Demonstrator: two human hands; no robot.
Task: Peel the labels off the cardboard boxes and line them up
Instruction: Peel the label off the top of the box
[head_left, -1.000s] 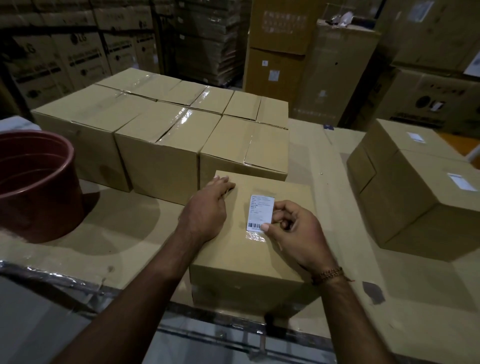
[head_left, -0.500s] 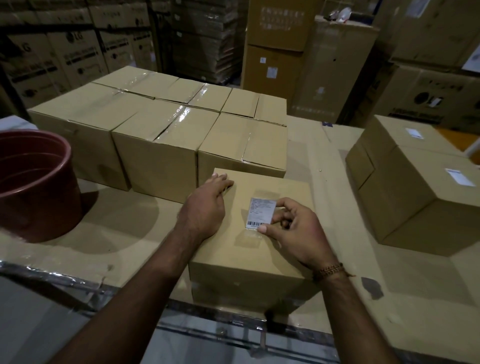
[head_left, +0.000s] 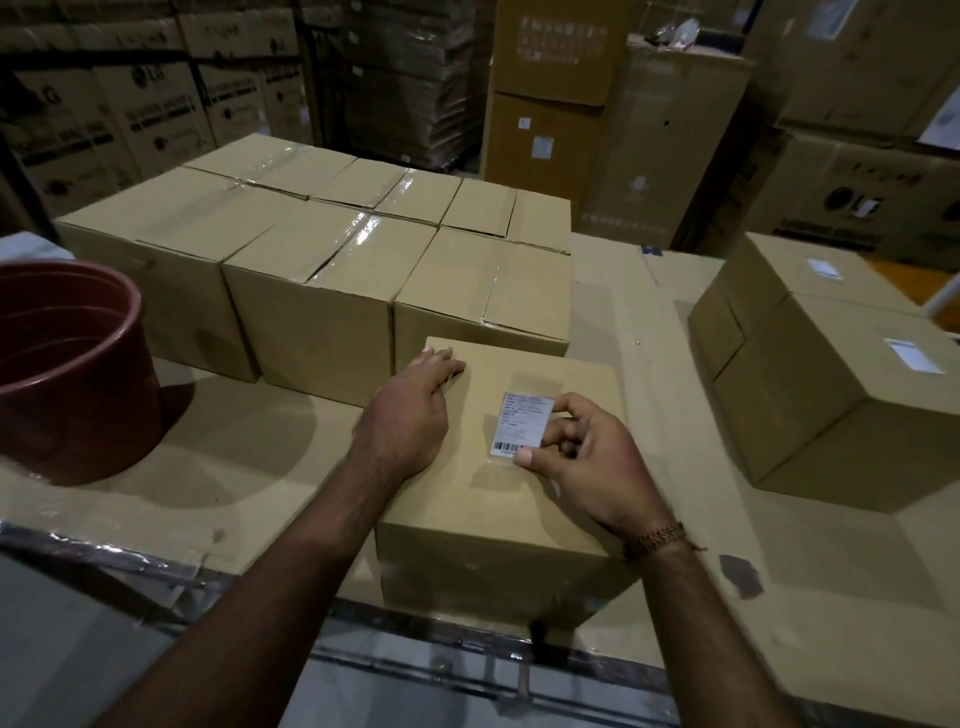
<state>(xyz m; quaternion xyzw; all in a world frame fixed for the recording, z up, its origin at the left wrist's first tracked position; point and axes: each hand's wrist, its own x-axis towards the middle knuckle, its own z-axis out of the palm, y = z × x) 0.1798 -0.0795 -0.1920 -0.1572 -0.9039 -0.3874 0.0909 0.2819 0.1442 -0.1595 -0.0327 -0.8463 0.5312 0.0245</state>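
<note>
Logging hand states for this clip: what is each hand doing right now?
Left hand: open, fingers flat on top of the near box.
Right hand: pinching the barcode label on that box.

White barcode label (head_left: 522, 425) on top of near brown cardboard box (head_left: 483, 499), box upright at table edge

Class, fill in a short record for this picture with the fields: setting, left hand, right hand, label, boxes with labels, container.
setting: warehouse, cardboard-covered table
left hand: rests flat on near box
right hand: pinches label edge
label: white, barcode, on the near box's top
boxes with labels: two stacked boxes at right
container: red-brown tub, far left
</note>
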